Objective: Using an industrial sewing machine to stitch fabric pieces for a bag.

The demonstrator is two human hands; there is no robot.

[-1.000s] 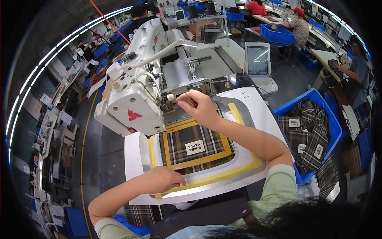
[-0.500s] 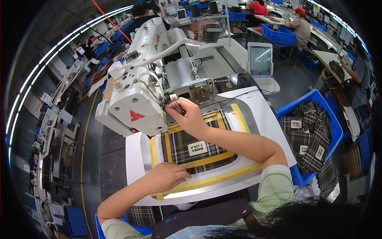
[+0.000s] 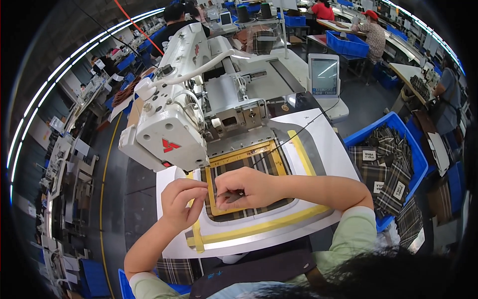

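In the head view, the plaid fabric (image 3: pixel 267 164) lies within a yellow frame (image 3: pixel 239 154) on a white sheet (image 3: pixel 343 158), toward the middle of that sheet and in front of the white sewing machine (image 3: pixel 169 119). The right hand (image 3: pixel 244 187) covers the fabric's middle and part of its lower half. Its fingers are curled closed around a small dark object (image 3: pixel 240 192), mostly hidden, so its kind cannot be told. A thin dark cord (image 3: pixel 298 131) reaches from beside that hand past the sheet's far right corner; where it ends under the hand is concealed. The left hand (image 3: pixel 181 202) is at the frame's left edge, fingers bent toward the thumb; whether it pinches anything cannot be made out. Yellow tape (image 3: pixel 259 227) runs along the sheet's near edge.

Right of the sheet, a blue bin (image 3: pixel 417 154) holds heaped plaid pieces (image 3: pixel 366 174), several with pale labels; the lower ones are buried. Below the near left corner, another blue bin (image 3: pixel 122 280) is largely cut off by the left arm, with folded plaid cloth (image 3: pixel 177 270) beside that arm. The contents of a blue crate (image 3: pixel 346 45) farther back are too small to tell.
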